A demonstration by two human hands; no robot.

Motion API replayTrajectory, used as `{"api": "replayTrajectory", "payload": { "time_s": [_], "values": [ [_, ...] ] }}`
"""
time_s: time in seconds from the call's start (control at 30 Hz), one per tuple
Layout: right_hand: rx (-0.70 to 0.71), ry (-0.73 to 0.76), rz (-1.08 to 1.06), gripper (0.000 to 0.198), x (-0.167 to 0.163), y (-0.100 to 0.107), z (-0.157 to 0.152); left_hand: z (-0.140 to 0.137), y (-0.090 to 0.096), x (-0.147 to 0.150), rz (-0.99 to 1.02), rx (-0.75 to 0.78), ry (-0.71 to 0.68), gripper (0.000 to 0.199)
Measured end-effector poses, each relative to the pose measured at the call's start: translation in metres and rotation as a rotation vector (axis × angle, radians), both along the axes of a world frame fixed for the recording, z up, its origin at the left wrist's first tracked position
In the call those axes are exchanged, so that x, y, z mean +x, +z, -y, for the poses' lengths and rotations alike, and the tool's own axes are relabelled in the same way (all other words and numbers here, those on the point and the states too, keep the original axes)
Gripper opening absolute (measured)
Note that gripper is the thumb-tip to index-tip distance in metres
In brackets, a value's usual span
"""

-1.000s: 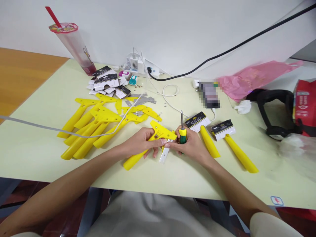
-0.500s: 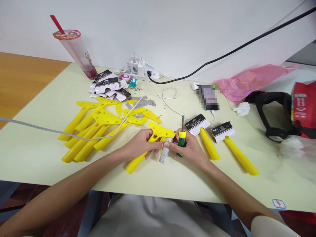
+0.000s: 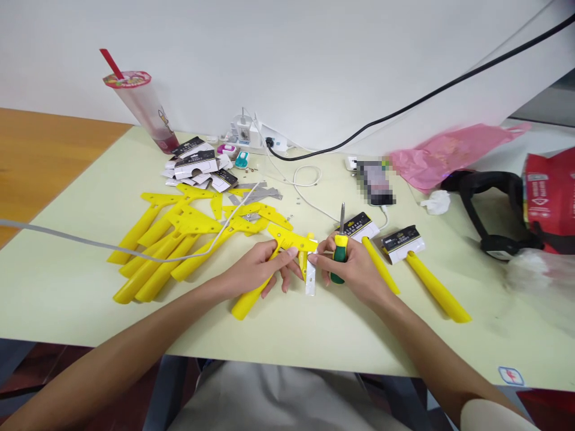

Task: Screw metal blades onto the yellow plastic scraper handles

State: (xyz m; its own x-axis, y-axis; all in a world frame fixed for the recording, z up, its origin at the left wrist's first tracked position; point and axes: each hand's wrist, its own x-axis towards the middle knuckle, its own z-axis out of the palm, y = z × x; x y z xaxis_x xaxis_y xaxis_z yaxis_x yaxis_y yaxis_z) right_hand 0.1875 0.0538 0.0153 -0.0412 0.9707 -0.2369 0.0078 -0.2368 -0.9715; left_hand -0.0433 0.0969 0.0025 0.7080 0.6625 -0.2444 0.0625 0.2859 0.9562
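My left hand (image 3: 251, 268) is closed around the yellow plastic scraper handle (image 3: 249, 302), its thumb lying across the wide head. Against that head hangs a narrow grey metal blade (image 3: 311, 280), with a small yellow plate (image 3: 302, 264) beside it. My right hand (image 3: 362, 269) pinches the blade's edge between thumb and finger. Tucked in the same hand, a screwdriver (image 3: 340, 260) with a green and yellow grip points its shaft upward. Fingers partly hide where blade and head meet.
Several yellow scraper handles (image 3: 155, 269) lie to the left, with loose grey blades (image 3: 265, 194) behind them. Card sleeves (image 3: 195, 164) are piled near a tilted drink cup (image 3: 144, 111). Two carded scrapers (image 3: 438, 287), a phone (image 3: 376, 182) and a pink bag (image 3: 449, 152) occupy the right.
The blade has swung from slanting to nearly upright, and the yellow plate beside it shows more. My right hand and the screwdriver have shifted slightly right. My left hand keeps its grip.
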Motion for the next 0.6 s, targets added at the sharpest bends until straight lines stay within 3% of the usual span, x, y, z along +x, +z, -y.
{"api": "replayTrajectory", "payload": {
  "time_s": [0.17,0.33,0.4,0.6],
  "values": [
    [-0.002,0.002,0.013,0.059,0.011,0.002,-0.005,-0.003,0.002,-0.006,0.089,-0.064,-0.002,0.052],
    [-0.033,0.083,0.009,0.06,0.012,0.001,-0.004,-0.004,0.015,-0.015,-0.012,-0.118,-0.355,0.048],
    [-0.057,0.122,-0.029,0.062,0.01,0.001,-0.002,-0.002,0.017,-0.015,-0.055,-0.136,-0.437,0.048],
    [-0.101,0.204,-0.073,0.059,0.01,-0.003,-0.001,0.001,0.012,-0.011,-0.115,-0.215,-0.398,0.053]
  ]
}}
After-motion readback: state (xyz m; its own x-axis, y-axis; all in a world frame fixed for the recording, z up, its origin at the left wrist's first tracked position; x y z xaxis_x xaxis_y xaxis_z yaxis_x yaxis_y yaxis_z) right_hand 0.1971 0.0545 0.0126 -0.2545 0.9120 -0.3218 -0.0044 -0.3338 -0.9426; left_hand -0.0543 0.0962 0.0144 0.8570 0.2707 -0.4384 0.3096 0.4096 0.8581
